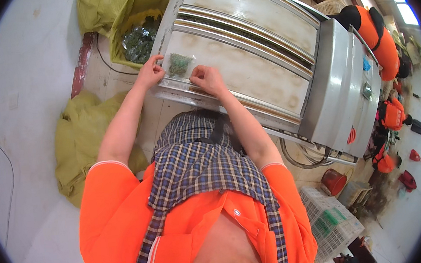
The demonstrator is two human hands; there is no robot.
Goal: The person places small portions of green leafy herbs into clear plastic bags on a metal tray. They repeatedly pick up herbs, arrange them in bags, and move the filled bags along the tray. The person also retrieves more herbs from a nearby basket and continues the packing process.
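A clear plastic bag (179, 65) with green, leafy-looking contents lies flat on the near left corner of a metal vacuum sealing machine (243, 79). Its mouth end rests across the near sealing bar (226, 96). My left hand (151, 73) is at the bag's left edge, fingers bent; whether they grip the film is hard to see. On the other side, my right hand (209, 79) has its thumb and fingertips pinched together at the bag's right corner by the bar.
Left of the machine stands a yellow-lined container (118, 45) holding filled dark green bags. A yellow woven sack (84, 150) lies on the floor. The machine's steel lid (345, 86) is at right. White plastic crates (329, 222) and a red bucket (333, 181) stand nearby. Several people in orange are beyond.
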